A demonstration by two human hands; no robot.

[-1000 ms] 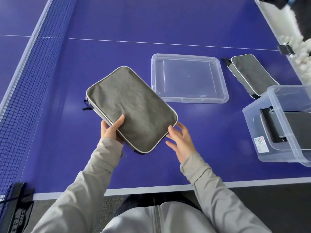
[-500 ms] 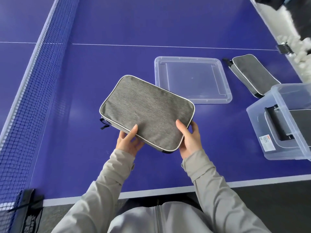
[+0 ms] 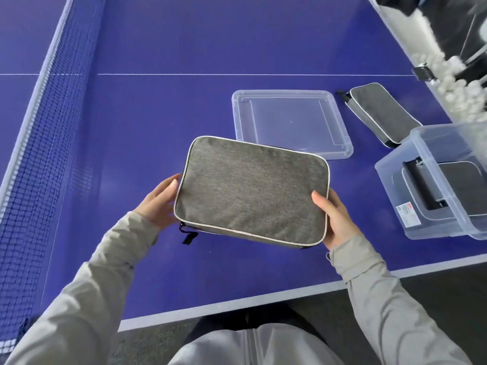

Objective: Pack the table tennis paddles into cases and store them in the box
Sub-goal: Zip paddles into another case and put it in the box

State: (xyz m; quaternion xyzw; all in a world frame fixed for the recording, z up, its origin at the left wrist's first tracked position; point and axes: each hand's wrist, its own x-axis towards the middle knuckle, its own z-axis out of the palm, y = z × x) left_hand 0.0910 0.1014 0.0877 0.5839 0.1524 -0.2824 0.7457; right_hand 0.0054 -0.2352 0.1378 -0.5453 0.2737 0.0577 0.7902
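I hold a grey zipped paddle case (image 3: 250,191) with white piping above the blue table (image 3: 158,114), between both hands. My right hand (image 3: 334,219) grips its right end, thumb on top. My left hand (image 3: 158,204) touches the left edge with relaxed fingers; its fingers under the case are hidden. A black zipper pull hangs at the case's lower left corner. The clear plastic box (image 3: 395,185) stands at the right with a grey case (image 3: 458,191) lying inside. Another grey case (image 3: 382,114) lies on the table behind the box.
The box's clear lid (image 3: 290,122) lies flat on the table, just beyond the held case. The blue net (image 3: 39,154) runs along the left. A trough of white balls (image 3: 461,88) lines the far right edge. The table's white front edge is near my body.
The case has swung to lie nearly level and moved right toward the box. My right hand now grips its right end; my left hand has slid to the left edge.
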